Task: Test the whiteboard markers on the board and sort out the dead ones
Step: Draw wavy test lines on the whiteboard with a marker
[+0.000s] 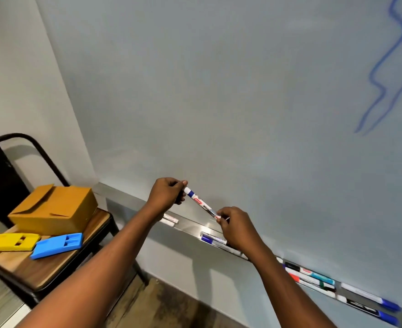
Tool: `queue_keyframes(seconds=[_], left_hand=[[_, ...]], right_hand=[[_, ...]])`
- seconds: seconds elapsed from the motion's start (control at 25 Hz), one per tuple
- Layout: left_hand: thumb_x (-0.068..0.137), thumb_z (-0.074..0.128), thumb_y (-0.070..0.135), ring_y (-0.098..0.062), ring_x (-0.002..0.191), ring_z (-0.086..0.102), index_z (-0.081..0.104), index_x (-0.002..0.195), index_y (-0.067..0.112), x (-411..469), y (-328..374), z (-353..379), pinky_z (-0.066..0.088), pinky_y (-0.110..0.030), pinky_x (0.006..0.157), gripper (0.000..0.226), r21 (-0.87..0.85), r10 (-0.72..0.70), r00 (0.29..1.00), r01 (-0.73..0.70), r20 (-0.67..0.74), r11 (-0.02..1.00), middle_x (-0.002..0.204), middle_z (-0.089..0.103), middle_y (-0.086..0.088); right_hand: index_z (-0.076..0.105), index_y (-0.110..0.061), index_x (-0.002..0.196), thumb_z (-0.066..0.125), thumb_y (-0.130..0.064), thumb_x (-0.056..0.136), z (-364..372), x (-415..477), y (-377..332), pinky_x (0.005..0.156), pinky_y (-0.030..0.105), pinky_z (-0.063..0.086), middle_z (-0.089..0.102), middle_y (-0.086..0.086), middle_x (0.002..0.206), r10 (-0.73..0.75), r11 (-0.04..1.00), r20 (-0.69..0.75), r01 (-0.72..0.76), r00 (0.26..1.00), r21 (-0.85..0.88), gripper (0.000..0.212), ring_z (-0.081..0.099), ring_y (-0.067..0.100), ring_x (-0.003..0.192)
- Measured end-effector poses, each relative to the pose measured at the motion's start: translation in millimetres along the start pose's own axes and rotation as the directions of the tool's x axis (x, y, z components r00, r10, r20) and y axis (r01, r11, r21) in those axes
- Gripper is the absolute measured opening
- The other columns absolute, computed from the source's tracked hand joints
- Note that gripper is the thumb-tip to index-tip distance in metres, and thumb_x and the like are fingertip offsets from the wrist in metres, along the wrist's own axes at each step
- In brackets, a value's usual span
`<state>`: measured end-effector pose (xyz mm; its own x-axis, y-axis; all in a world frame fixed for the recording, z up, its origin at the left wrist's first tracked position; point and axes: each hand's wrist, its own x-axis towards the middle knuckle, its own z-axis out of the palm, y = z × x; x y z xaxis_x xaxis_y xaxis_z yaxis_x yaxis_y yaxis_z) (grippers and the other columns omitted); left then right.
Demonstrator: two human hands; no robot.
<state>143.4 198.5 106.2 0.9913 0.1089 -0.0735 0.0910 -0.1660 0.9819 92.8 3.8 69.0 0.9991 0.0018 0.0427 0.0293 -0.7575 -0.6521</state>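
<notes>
Head view: left hand (168,194) pinching the cap end of a blue marker (201,202), right hand (234,227) gripping its other end, held slantwise before the whiteboard (218,91). Below the hands, tray (190,224) holding more markers (313,279). Left of the hands, cardboard box (53,209), flaps folded shut, on a chair (53,268), contents hidden.

I saw a white marker (201,203) with a blue band tilted between both hands, more markers (313,279) lying along the board's tray (190,227), blue squiggles (384,67) on the whiteboard (218,91).
</notes>
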Motion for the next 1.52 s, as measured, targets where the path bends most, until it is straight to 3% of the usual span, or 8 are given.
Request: queue_keyframes(seconds=[0.16,0.36,0.72,0.88,1.08,1.36,1.44,1.52], left_hand=[[0.093,0.057,0.024,-0.021,0.058,0.057,0.066,0.086,0.003,34.3,-42.4,-39.6,0.050,-0.031,0.058,0.024,0.019,-0.082,0.994,0.083,-0.068,0.996,0.070,0.063,-0.011],[0.092,0.058,0.029,-0.025,0.069,0.062,0.064,0.093,0.008,71.8,-94.9,-82.3,0.053,-0.039,0.073,0.022,0.157,-0.111,0.981,0.136,-0.162,0.978,0.078,0.067,-0.012],[0.092,0.059,0.019,-0.026,0.078,0.063,0.069,0.087,0.007,94.9,-155.6,-104.7,0.050,-0.036,0.075,0.016,0.436,-0.130,0.991,0.127,-0.023,0.891,0.081,0.068,-0.011],[0.091,0.060,0.018,-0.018,0.074,0.060,0.068,0.089,0.009,99.8,-171.0,-100.8,0.046,-0.028,0.068,0.013,0.475,-0.171,0.985,0.142,0.018,0.868,0.081,0.067,-0.007],[0.091,0.060,0.018,-0.016,0.069,0.055,0.066,0.085,0.009,109.6,-177.3,-96.9,0.039,-0.024,0.067,0.012,0.525,-0.183,0.983,0.138,0.035,0.840,0.077,0.063,-0.005],[0.091,0.059,0.011,-0.018,0.074,0.054,0.068,0.088,0.004,126.1,-171.9,-76.9,0.037,-0.024,0.069,0.013,0.586,-0.099,0.992,0.033,0.080,0.810,0.087,0.067,-0.011],[0.091,0.058,0.009,-0.017,0.076,0.055,0.069,0.090,0.003,128.8,-169.7,-68.7,0.038,-0.023,0.071,0.013,0.580,-0.083,0.992,0.010,0.100,0.815,0.089,0.067,-0.011],[0.091,0.058,0.008,-0.016,0.077,0.055,0.070,0.090,0.004,129.5,-166.3,-59.4,0.039,-0.023,0.072,0.012,0.564,-0.072,0.989,-0.013,0.128,0.826,0.088,0.066,-0.008]], right_hand=[[0.073,-0.010,0.100,0.061,-0.011,0.091,61.3,33.5,-14.2,0.056,0.019,0.036,0.066,0.006,0.088,0.070,0.997,0.013,-0.070,0.997,0.034,0.015,0.053,0.014,0.069],[0.071,-0.004,0.102,0.054,0.003,0.088,130.1,75.0,-16.4,0.069,0.023,0.040,0.067,0.013,0.101,0.195,0.981,0.000,-0.195,0.981,0.005,0.023,0.064,0.024,0.087],[0.059,0.001,0.101,0.048,0.000,0.091,206.9,112.8,-6.4,0.074,0.023,0.035,0.049,0.009,0.100,0.242,0.970,-0.018,-0.242,0.970,0.017,0.015,0.052,0.026,0.094],[0.061,-0.005,0.091,0.043,-0.009,0.096,227.7,125.5,-4.7,0.054,0.013,0.033,0.051,-0.006,0.077,0.307,0.950,-0.063,-0.301,0.950,0.085,0.019,0.055,0.020,0.078],[0.065,-0.011,0.099,0.052,-0.014,0.097,242.6,125.6,-8.1,0.057,0.007,0.032,0.058,0.000,0.090,0.245,0.969,-0.111,-0.241,0.963,0.048,0.014,0.046,0.000,0.068],[0.064,-0.018,0.106,0.048,-0.017,0.099,235.7,117.5,-0.2,0.062,0.003,0.038,0.056,-0.009,0.094,0.264,0.964,-0.135,-0.260,0.955,0.047,0.017,0.054,0.000,0.072],[0.068,-0.013,0.103,0.052,-0.009,0.094,220.9,109.4,6.3,0.073,0.018,0.045,0.061,-0.005,0.094,0.240,0.970,-0.188,-0.243,0.953,0.007,0.019,0.057,0.009,0.082],[0.073,-0.008,0.090,0.062,0.002,0.082,203.0,97.3,22.9,0.069,0.029,0.051,0.070,0.006,0.085,0.150,0.971,-0.269,-0.194,0.951,-0.142,0.018,0.064,0.023,0.077]])
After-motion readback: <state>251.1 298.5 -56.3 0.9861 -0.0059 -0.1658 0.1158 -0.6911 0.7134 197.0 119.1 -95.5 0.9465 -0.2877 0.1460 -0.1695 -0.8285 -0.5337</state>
